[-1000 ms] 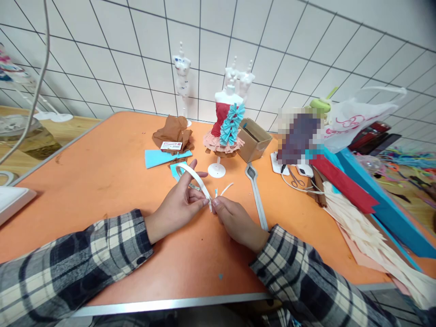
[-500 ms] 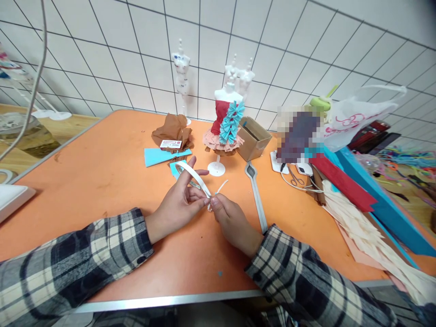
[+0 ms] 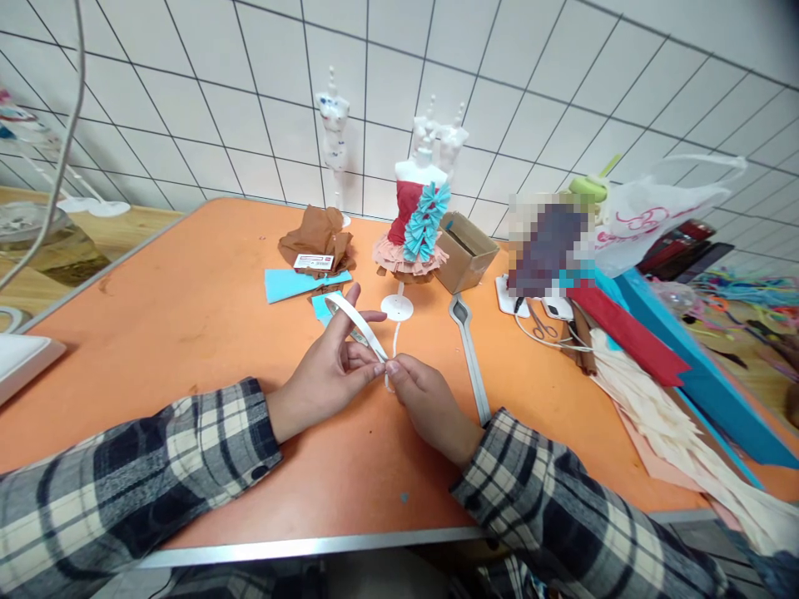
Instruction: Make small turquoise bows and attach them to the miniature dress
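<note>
My left hand [image 3: 321, 384] is closed round the lower side of a roll of white tape [image 3: 363, 326], with its index finger through the ring. My right hand [image 3: 430, 406] pinches at the roll's lower edge, its thumb and finger against the left fingertips. A thin white strip [image 3: 396, 336] sticks up beyond the pinch, and a short bit hangs below it. Behind the hands stands a small dress form [image 3: 409, 210] in a red bodice with blue ruffles and a pink frilled skirt. Right of my right hand lies a long grey tool [image 3: 473, 359] with a looped end.
Brown crumpled paper [image 3: 312, 233] and folded blue paper [image 3: 293, 285] lie at the back left. A cardboard box [image 3: 467, 254] sits behind the dress form. Scissors [image 3: 544, 330], red paper [image 3: 630, 333] and cream pleated strips [image 3: 649, 416] crowd the right. White bare forms [image 3: 333, 125] line the wall.
The thin white strip has swung from leaning right to nearly upright, and more of it shows. Both hands stay almost where they were, still meeting at the tape.
</note>
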{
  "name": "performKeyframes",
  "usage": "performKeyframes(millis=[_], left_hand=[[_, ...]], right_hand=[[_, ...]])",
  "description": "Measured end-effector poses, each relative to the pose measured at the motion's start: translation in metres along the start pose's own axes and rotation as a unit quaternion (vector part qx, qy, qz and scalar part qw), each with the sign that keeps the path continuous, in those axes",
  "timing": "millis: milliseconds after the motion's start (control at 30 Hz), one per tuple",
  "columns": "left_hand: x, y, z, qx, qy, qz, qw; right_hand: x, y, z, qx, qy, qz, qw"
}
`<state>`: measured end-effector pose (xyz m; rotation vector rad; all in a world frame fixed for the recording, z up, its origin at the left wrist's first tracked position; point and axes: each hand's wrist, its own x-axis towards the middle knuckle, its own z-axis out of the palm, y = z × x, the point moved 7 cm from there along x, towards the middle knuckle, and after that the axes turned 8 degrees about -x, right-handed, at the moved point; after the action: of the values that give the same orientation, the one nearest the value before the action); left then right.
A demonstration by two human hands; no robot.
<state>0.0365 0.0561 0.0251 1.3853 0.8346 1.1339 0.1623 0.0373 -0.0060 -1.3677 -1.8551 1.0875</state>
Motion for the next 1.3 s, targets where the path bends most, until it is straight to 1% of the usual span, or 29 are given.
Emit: performKeyframes(millis=[133,300,400,533,633,733,800,900,1000,1100,1167,1300], left_hand=[[-0.001,0.000,0.001,-0.010,-0.001,-0.002,1.000],[0.000,0.001,0.001,-0.016,0.002,-0.006,1.000],[0.001,0.000,0.000,-0.016,0.000,-0.007,1.000],[0.003,-0.001,-0.004,-0.020,0.006,-0.002,1.000],[0.003,0.000,-0.004,-0.023,0.006,0.001,1.000],[0.003,0.000,-0.002,-0.031,-0.007,-0.003,0.999],[0.003,0.001,-0.001,-0.036,-0.013,-0.006,0.999],[0.003,0.002,-0.002,-0.047,-0.011,-0.002,0.999],[0.004,0.004,-0.005,-0.052,0.003,0.009,0.999],[0.004,0.005,-0.006,-0.052,0.010,0.009,0.999],[0.003,0.004,-0.004,-0.055,0.006,0.007,0.998],[0.000,0.003,0.002,-0.063,-0.016,0.000,0.998]], right_hand=[[0.000,0.002,0.001,0.003,0.003,0.000,1.000],[0.001,0.003,-0.001,-0.017,0.007,0.004,1.000],[0.002,0.002,-0.002,-0.027,-0.001,-0.002,1.000],[0.003,-0.001,-0.009,-0.045,-0.010,-0.006,0.999],[0.004,0.000,-0.017,-0.062,-0.006,0.013,0.998],[0.005,0.001,-0.021,-0.059,-0.010,0.027,0.998],[0.006,0.002,-0.021,-0.056,-0.022,0.020,0.998],[0.007,0.001,-0.017,-0.061,-0.065,-0.008,0.996],[0.007,-0.001,-0.017,-0.042,-0.073,-0.022,0.996],[0.006,0.000,-0.016,0.001,-0.080,-0.009,0.997],[0.004,0.001,-0.011,0.024,-0.092,0.005,0.995],[0.001,0.003,-0.007,0.053,-0.079,0.015,0.995]])
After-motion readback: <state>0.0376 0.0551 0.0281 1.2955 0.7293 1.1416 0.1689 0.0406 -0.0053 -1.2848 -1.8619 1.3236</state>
